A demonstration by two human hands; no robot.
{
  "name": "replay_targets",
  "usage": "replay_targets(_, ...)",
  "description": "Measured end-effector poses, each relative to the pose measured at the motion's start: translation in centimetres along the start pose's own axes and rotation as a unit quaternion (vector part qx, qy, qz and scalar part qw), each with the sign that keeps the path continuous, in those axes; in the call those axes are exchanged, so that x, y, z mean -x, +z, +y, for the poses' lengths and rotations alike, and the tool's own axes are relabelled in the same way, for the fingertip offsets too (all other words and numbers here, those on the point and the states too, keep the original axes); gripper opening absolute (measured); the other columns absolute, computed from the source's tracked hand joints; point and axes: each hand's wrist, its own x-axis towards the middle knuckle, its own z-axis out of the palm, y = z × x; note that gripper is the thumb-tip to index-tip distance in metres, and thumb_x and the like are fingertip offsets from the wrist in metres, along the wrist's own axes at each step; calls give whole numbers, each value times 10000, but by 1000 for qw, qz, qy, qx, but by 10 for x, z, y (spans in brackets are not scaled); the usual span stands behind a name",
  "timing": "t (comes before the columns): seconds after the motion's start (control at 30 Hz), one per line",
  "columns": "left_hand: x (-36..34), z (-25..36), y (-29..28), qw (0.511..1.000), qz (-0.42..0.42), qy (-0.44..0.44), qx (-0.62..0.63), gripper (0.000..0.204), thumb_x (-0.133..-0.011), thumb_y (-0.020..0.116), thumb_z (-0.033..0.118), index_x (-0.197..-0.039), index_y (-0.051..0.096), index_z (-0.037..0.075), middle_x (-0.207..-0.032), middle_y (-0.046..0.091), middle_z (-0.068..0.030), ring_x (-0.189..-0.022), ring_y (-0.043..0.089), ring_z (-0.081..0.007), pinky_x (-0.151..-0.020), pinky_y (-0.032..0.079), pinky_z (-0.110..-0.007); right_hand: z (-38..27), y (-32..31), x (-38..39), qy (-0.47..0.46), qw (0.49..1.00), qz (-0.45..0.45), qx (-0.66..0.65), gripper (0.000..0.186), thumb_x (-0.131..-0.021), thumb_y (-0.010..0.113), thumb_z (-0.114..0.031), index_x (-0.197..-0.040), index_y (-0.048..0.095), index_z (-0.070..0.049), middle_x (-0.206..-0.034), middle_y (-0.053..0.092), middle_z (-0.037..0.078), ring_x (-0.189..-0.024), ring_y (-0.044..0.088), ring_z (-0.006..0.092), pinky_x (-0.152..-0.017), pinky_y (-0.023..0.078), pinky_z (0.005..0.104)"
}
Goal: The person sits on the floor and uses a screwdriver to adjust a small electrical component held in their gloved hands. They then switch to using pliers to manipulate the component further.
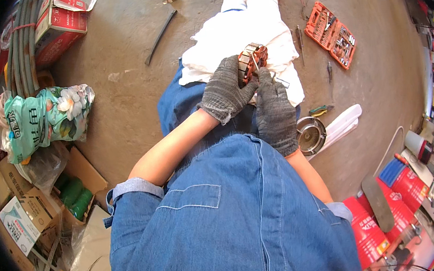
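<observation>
My left hand [227, 89], in a grey knit glove, is closed around the side of a motor stator [257, 55], a ring with copper-coloured windings. Close by on its right, my right hand [275, 109], in a matching glove, is closed with its fingertips at the stator's near edge. A thin, light-coloured rod-like tool [256, 61] rises from those fingers against the windings; its full shape is hidden. Beneath the stator, a white cloth [210, 46] covers my lap.
On the floor to the right lie an orange tool case [331, 36] with sockets, a screwdriver [301, 46], pliers [321, 110] and a round metal housing [311, 135]. A black tube [160, 37] lies at the left. Cardboard boxes [39, 209] and red drums [367, 231] flank me.
</observation>
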Motion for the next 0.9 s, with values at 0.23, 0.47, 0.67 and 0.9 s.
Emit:
replay_targets(0.23,8,6,-4,997,-43,10,-59,609,-797,781,287,-1244,492,-9,-1069,599,-225,-968,629,-345,-856,513,-420,-6,-82,-39,-86,978,-151,116,487,-873,558,-39,-1358,510,-16,-955,613,163,-882,616,323,-805,493,428)
replay_targets(0.47,6,5,0,993,-32,81,-76,620,-764,811,254,-1234,497,-3,-1036,600,-207,-946,637,-357,-838,521,-429,40,-102,-99,-346,923,-124,119,324,-898,598,-114,-1219,634,-93,-1013,669,138,-911,645,305,-856,513,413)
replay_targets(0.67,11,-1,-1,999,-31,5,-22,655,-761,813,261,-1267,487,2,-1102,577,-207,-1013,616,-331,-886,504,-405,25,-127,-144,-83,965,-163,-190,317,-963,609,-100,-1275,629,-47,-1050,712,103,-940,652,141,-839,530,298)
replay_targets(0.9,0,2,-11,990,-75,102,-56,663,-757,795,283,-1266,502,-25,-1107,579,-250,-1030,589,-398,-935,480,-447,100,-8,-136,20,979,-97,-179,381,-870,755,-325,-1065,695,-4,-887,718,134,-818,681,174,-766,546,310)
